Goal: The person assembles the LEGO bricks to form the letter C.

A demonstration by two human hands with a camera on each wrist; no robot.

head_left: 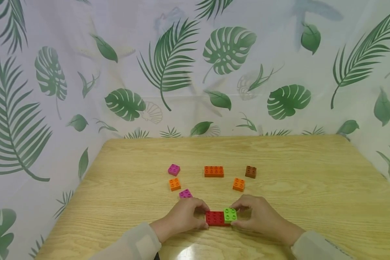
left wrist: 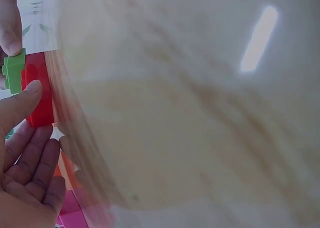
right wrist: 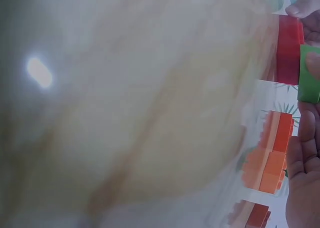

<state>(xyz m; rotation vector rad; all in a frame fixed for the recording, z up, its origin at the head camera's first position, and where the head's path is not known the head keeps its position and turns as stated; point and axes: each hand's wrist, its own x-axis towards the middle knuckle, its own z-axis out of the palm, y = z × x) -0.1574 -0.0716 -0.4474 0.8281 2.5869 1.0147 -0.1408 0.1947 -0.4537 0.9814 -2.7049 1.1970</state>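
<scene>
Left hand pinches the red toy brick at nine o'clock, probably for steadiness. Right hand pinches the lime-green four-stud brick at three o'clock, perhaps for alignment.

Wood-grain table before you, leaf-print cloth behind. Studs up, to your left: far pink brick, near pink brick, small orange brick; centre: long orange brick; right: brown brick, second orange brick.
</scene>
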